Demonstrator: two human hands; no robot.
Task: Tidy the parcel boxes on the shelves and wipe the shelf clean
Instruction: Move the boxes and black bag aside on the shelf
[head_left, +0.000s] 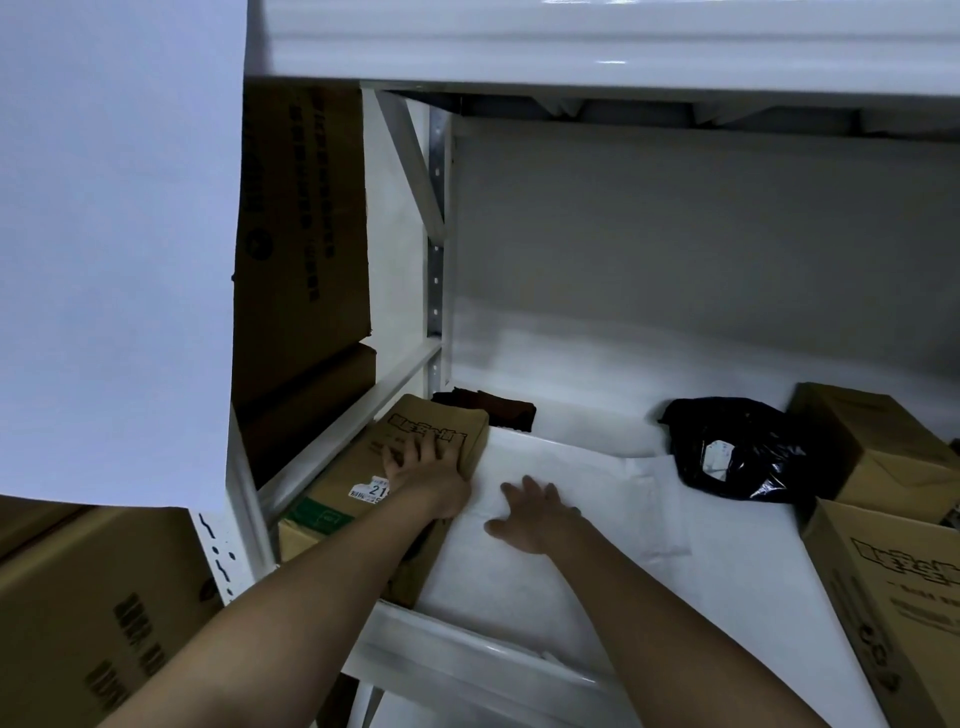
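Far left: big cardboard cartons (98, 618) are sitting in the next bay, outside the shelf frame; tall carton (304, 234) is standing upright behind the white upright post (435, 234).
Left parcel: a long brown parcel box (415, 457) is lying flat along the shelf's left edge, label w/ "21" showing.
Left hand: left hand (423, 465) is resting on top of that box, fingers spread flat, thumb at its right edge. Pressing, not clutching.
Dark cloth: brown-ish rag (491, 410) is lying just behind the box near the back corner, untouched. Probably the wiper, can't confirm.
Right hand: right hand (530, 512) is lying palm-down, fingers loose & straight, on a flat white mailer (587, 499) mid-shelf. Holding nothing.
Shelf: white shelf (727, 582) board is showing bare btwn the parcels.
Black bag: black plastic parcel bag (737, 449) is sitting right of centre, just beside the right-hand boxes.
Right boxes: two brown boxes, rear box (872, 447) & front box (893, 587), are crowding the right edge, touching.
Progress: looks early-to-mid. Boxes seem to be getting pushed to the sides; mailer & bag left to place, wiping apparently not started.
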